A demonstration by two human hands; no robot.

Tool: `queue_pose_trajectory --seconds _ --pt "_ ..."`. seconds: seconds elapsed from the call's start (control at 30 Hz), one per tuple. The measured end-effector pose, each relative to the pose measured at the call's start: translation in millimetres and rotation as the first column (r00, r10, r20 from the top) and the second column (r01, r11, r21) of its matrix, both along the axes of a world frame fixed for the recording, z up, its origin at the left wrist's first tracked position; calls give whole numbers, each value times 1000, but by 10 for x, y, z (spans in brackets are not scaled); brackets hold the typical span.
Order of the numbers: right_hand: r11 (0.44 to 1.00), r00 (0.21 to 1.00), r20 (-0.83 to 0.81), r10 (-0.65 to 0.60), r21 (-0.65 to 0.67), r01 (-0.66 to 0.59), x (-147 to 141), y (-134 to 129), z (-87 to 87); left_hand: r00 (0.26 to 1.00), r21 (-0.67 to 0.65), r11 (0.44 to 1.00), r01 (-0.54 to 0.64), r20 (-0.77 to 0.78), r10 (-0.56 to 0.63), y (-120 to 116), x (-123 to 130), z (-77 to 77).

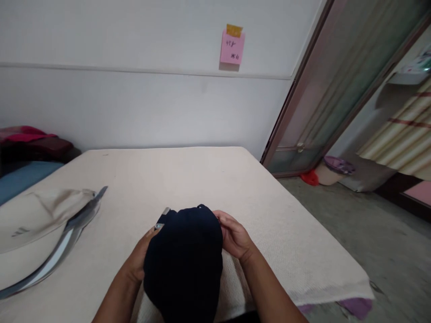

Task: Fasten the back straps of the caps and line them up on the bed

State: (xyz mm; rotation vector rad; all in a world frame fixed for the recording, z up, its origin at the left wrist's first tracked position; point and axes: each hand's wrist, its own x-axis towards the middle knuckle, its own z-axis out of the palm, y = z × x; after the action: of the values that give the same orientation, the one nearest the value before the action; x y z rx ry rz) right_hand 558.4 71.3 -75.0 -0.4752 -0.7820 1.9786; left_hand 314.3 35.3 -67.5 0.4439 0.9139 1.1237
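A dark navy cap (185,260) is held between my two hands at the near side of the table. My left hand (141,253) grips its left side, with the fingers partly hidden behind the cloth. A small shiny metal piece shows by the left fingertips, at the cap's upper left edge. On the opposite side, my right hand (234,233) has its fingers bent against the cap's upper right edge. Off to the left lie stacked caps, the top one a beige cap (37,220) with a small three-stripe mark and its brim toward me.
A cream cloth (168,175) covers the table, which meets a white wall. Dark and red fabric (33,139) is heaped at the far left. A pink note (232,47) is taped to the wall. On the floor at right stands a bin (332,170) by a sliding door.
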Motion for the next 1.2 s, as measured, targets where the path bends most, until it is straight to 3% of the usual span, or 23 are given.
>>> queue_pose_trajectory --seconds 0.13,0.3,0.53,0.77,0.87,0.97,1.07,1.2 --pt "1000 1000 18 10 -24 -9 -16 -8 44 996 27 999 46 -83 -44 -23 116 56" --pt "983 981 78 178 -66 -173 -99 -144 35 962 47 964 261 -93 -256 -49 158 96" --pt "920 916 84 393 -18 -392 -167 -265 -56 985 52 984 170 -11 -170 -67 122 174" --pt "978 969 128 210 -35 -207 -39 -146 21 942 -2 956 293 -169 -289 -125 151 244" --pt "982 969 157 191 -27 -189 -14 -134 67 918 -34 941 336 -212 -335 -137 124 226" --pt "992 975 188 121 21 -127 -31 -121 102 925 -16 952 305 -234 -300 -90 129 176" --pt "1000 978 207 -18 1 18 -61 -94 111 946 17 974 225 -242 -215 -7 139 116" --pt "995 967 249 -53 -69 72 -81 -68 83 993 -30 998 55 -103 -57 64 114 91"
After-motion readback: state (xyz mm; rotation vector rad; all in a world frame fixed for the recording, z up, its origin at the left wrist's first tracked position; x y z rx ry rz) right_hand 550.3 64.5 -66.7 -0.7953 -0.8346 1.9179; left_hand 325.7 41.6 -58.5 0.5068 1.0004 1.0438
